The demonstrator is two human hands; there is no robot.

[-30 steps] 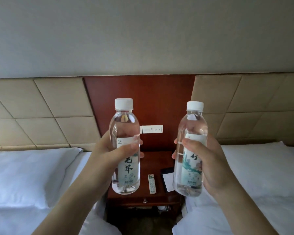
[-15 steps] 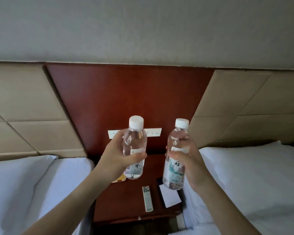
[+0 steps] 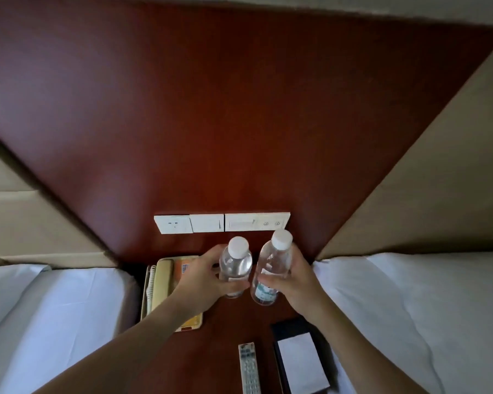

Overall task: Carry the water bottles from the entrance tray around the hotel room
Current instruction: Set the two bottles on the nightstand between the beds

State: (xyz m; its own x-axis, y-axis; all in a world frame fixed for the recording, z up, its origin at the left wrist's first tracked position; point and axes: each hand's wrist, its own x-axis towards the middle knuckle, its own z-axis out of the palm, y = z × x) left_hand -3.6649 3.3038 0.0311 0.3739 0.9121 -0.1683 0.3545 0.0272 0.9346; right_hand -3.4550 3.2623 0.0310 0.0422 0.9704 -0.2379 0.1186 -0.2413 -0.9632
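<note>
Two clear water bottles with white caps stand upright, side by side, low over the back of the dark wooden nightstand [image 3: 219,351]. My left hand [image 3: 202,280] grips the left bottle [image 3: 236,263] round its body. My right hand [image 3: 293,280] grips the right bottle [image 3: 276,260], whose label shows below my thumb. Whether the bottle bases touch the nightstand top I cannot tell.
A beige telephone [image 3: 165,291] sits at the nightstand's left. A remote control [image 3: 249,368] and a dark folder with a white card [image 3: 299,359] lie near the front. White switch plates [image 3: 222,223] are on the red-brown wall panel. White beds flank both sides.
Both hands have carried the bottles forward and down, from chest height to just over the nightstand's back. The view has closed in on the nightstand and tilted down.
</note>
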